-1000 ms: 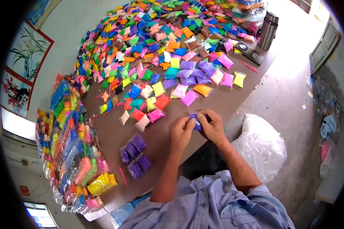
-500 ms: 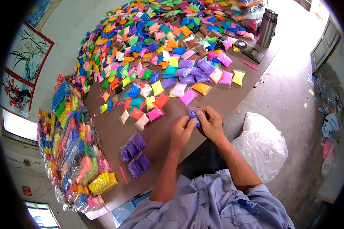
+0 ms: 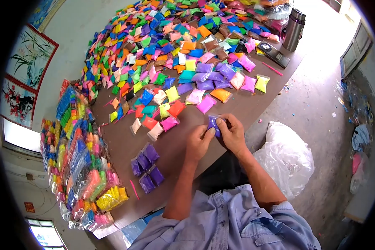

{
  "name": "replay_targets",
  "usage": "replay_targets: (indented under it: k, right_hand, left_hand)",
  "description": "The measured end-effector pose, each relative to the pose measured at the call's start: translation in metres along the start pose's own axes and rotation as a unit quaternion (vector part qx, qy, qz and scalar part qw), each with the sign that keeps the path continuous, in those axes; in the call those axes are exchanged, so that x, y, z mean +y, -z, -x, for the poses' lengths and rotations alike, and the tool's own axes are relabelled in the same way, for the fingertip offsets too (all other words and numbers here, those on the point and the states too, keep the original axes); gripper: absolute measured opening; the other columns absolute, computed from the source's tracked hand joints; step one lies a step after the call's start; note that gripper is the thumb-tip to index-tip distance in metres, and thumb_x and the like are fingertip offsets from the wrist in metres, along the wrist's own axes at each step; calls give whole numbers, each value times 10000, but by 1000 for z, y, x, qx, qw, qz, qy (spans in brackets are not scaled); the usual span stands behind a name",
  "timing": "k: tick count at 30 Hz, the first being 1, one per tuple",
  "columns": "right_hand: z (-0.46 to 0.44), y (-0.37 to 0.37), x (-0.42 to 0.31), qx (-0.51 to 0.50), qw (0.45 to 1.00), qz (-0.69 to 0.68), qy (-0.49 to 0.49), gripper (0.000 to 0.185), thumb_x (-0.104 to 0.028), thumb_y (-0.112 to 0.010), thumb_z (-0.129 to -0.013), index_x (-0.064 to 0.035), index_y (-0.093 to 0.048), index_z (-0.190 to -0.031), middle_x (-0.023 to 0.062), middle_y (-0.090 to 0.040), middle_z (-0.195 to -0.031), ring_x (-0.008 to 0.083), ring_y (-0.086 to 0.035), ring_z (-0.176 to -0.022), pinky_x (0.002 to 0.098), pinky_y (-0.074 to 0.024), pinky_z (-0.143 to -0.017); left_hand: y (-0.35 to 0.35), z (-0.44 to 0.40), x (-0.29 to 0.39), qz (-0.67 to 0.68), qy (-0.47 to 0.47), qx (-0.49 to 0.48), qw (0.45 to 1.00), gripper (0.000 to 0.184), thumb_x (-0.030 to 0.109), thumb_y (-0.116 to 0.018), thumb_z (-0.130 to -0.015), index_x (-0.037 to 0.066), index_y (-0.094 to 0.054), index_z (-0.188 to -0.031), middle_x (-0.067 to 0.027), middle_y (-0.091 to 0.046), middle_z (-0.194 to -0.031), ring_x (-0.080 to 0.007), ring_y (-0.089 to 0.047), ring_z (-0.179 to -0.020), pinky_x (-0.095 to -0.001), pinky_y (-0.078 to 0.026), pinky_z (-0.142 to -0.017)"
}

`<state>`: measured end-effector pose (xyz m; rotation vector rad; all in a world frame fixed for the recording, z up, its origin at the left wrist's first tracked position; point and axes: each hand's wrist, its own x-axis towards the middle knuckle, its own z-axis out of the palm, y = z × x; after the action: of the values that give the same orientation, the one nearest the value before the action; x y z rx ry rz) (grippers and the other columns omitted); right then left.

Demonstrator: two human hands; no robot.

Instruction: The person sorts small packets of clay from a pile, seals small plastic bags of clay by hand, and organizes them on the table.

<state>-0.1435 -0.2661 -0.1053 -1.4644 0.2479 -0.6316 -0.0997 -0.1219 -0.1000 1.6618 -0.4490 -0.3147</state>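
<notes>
Between my two hands is a small clear packet of purple clay, held above the near edge of the brown table. My left hand pinches its lower left side, thumb on top. My right hand grips the other side with thumb and fingers. Several flat dark purple packets lie in a cluster left of my left hand. Beyond my hands sit a pink packet, an orange packet and a group of puffier light purple packets.
A large heap of multicoloured packets covers the far table. Bundled bags of packets are stacked along the left. A steel flask and a dark scale-like device stand at the far right. A white plastic sack rests on the floor.
The purple packet has turned slightly in my fingers, and more of its surface shows. Both hands stay in nearly the same place; the view has shifted a little.
</notes>
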Motion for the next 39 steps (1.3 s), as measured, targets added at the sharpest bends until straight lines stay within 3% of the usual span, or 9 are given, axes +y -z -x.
replay_targets:
  k: [9, 12, 14, 18, 20, 27, 29, 32, 39]
  right_hand:
    - [-2, 4, 3, -30, 999, 26, -26, 137, -125, -694, -966, 9, -667, -986, -18, -545, -692, 44, -474, -635, 229, -395, -567]
    - [-1, 1, 5, -12, 999, -14, -31, 121, -110, -683, -975, 4, -664, -1010, -32, -559, -712, 38, -484, -643, 226, -397, -566]
    - [0, 0, 9, 9, 998, -53, -34, 115, -100, -677, -979, 2, -661, -1028, -40, -566, -723, 35, -491, -648, 223, -399, -566]
    - [-1, 5, 8, -20, 996, -65, -65, 128, -81, -673, -980, 18, -648, -1058, -35, -602, -784, 29, -527, -674, 207, -419, -584]
    - [-1, 6, 5, -33, 993, -80, -80, 137, -81, -678, -976, 23, -645, -1058, -29, -610, -796, 29, -536, -682, 203, -423, -589]
    - [-4, 7, -4, -60, 990, -76, -103, 124, -86, -684, -974, 15, -645, -1035, -9, -624, -818, 40, -552, -682, 208, -446, -592]
    - [-3, 6, -4, -33, 988, -105, -104, 107, -74, -666, -986, 10, -637, -1046, -7, -627, -836, 44, -559, -691, 210, -452, -590]
    - [-4, 6, 1, -47, 985, -121, -113, 110, -68, -657, -993, 10, -626, -1063, -7, -626, -852, 42, -559, -705, 208, -451, -597]
    - [-13, 14, -6, -115, 980, -91, -134, 180, -53, -666, -968, 20, -631, -1129, -11, -630, -906, 46, -582, -760, 202, -480, -665]
  left_hand:
    - [4, 1, 6, -58, 9, 19, 998, 145, 102, -670, -1002, -40, -687, -1024, 28, -639, -822, -25, -534, -731, -201, -434, -640]
    - [-2, 1, 10, 21, 32, 20, 999, 143, 81, -682, -987, -46, -686, -1052, 16, -669, -861, -26, -565, -762, -201, -461, -663]
    - [-4, 0, 16, 37, 17, 22, 999, 208, 117, -706, -983, -51, -673, -1099, -24, -702, -966, -74, -627, -866, -250, -527, -778]
    - [-3, 0, 14, -15, 38, 22, 999, 201, 116, -711, -980, -43, -674, -1098, -27, -704, -976, -74, -628, -868, -249, -525, -781]
    - [-3, -1, 6, 18, 27, 38, 999, 199, 68, -724, -953, -52, -685, -1107, -11, -709, -927, -37, -615, -809, -208, -507, -715]
    - [2, -1, 6, -17, 56, 32, 998, 186, 59, -734, -939, -27, -689, -1098, 7, -689, -866, -38, -593, -773, -210, -488, -672]
    - [-9, -1, 28, 81, 23, 64, 994, 181, 73, -742, -930, -21, -696, -1079, 10, -683, -853, -40, -585, -761, -215, -482, -656]
    - [-1, -2, 27, -41, 37, 36, 998, 188, 78, -751, -913, -26, -702, -1063, 2, -694, -875, -43, -595, -765, -224, -491, -659]
    - [7, -1, 11, -35, 56, 20, 998, 155, 69, -745, -920, -22, -690, -1033, 13, -676, -856, -47, -592, -754, -229, -487, -648]
